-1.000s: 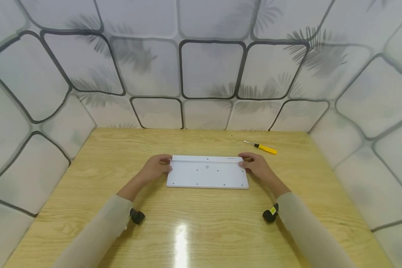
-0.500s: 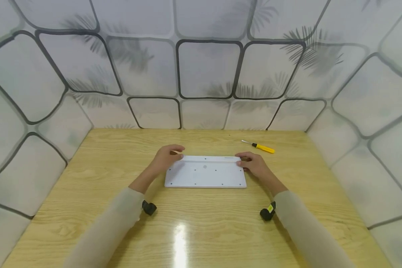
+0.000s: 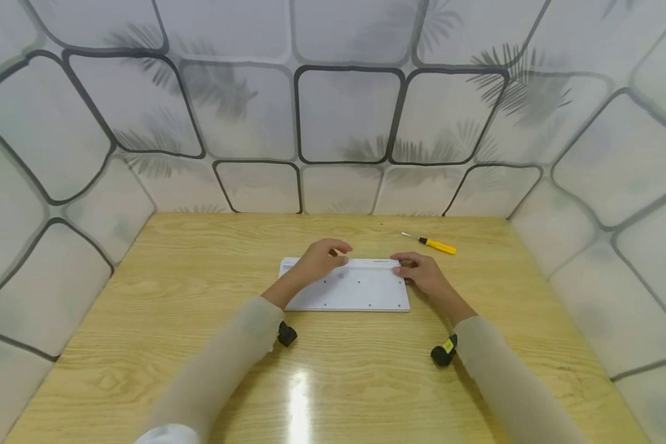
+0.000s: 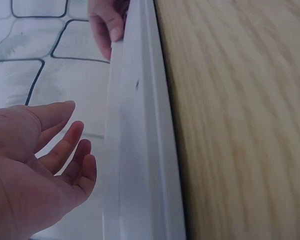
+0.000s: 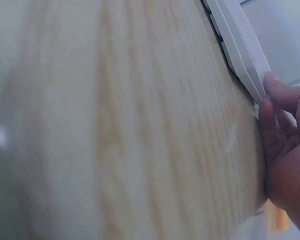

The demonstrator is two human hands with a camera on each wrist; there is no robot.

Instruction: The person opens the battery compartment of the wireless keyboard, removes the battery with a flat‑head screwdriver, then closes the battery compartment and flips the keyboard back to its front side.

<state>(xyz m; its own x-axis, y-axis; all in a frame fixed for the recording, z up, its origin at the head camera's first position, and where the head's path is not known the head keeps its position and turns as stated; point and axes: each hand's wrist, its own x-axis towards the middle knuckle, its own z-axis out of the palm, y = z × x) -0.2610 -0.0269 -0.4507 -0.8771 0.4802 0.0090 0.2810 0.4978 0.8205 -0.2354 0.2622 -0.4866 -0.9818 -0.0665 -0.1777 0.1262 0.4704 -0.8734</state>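
Observation:
A white keyboard (image 3: 366, 295) lies face down on the table, small screws dotting its underside; the edges of its keys show in the right wrist view. My left hand (image 3: 317, 262) is over the middle of the keyboard's far part, fingers loosely bent and parted. In the left wrist view that hand (image 4: 45, 160) holds nothing and appears beside the keyboard (image 4: 135, 150). At the far right corner my right hand (image 3: 426, 275) pinches the keyboard between thumb and fingers. The right wrist view shows that thumb and fingertips right at the corner of the keyboard (image 5: 242, 50).
A screwdriver (image 3: 439, 246) with a yellow handle lies on the wooden table (image 3: 366, 382) behind the right hand. Patterned cloth-like walls (image 3: 349, 117) enclose the table at the back and both sides. Black wrist cameras (image 3: 444, 353) sit at the sleeves.
My left hand has let go of the keyboard's left end and moved right, over its far part. The right hand stays at the right corner, and the keyboard stays about where it was.

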